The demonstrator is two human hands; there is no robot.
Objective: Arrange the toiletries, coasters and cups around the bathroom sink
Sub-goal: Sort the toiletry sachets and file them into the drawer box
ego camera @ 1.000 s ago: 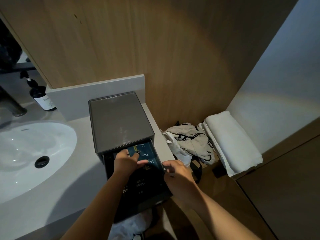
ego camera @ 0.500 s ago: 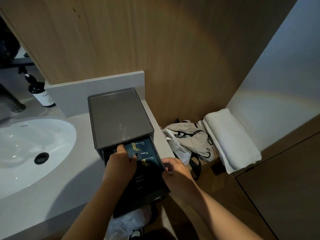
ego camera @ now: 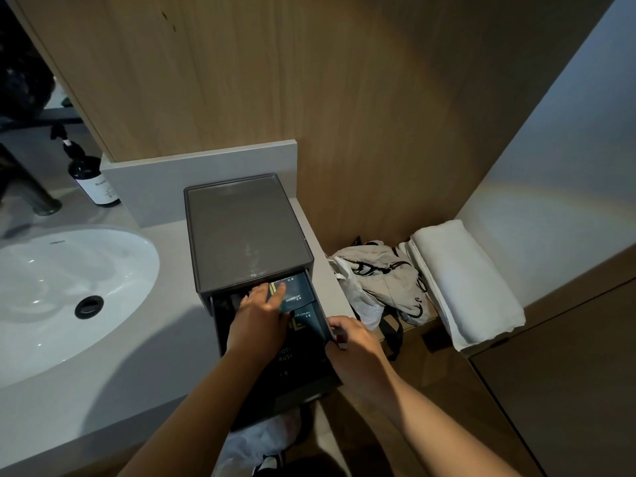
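Note:
A dark grey amenity box [ego camera: 241,232] stands on the grey counter [ego camera: 103,390] right of the white sink [ego camera: 51,290]. Its drawer [ego camera: 306,383] is pulled out toward me over the counter's edge and holds dark teal toiletry packets. My left hand [ego camera: 258,315] reaches into the drawer, fingers straight, pressing on a packet marked shower cap [ego camera: 296,294]. My right hand [ego camera: 354,342] grips the drawer's right wall, fingers curled over its rim. A longer toothbrush packet [ego camera: 285,359] lies nearer me in the drawer.
A dark pump bottle [ego camera: 93,177] with a white label stands behind the sink beside a dark tap [ego camera: 34,194]. To the right, lower down, lie a crumpled beige bag [ego camera: 382,277] and a folded white towel [ego camera: 464,284]. A wood wall rises behind.
My left hand has pushed deeper into the drawer, its fingers now flat on the shower cap packet. My right hand stays on the drawer's right wall.

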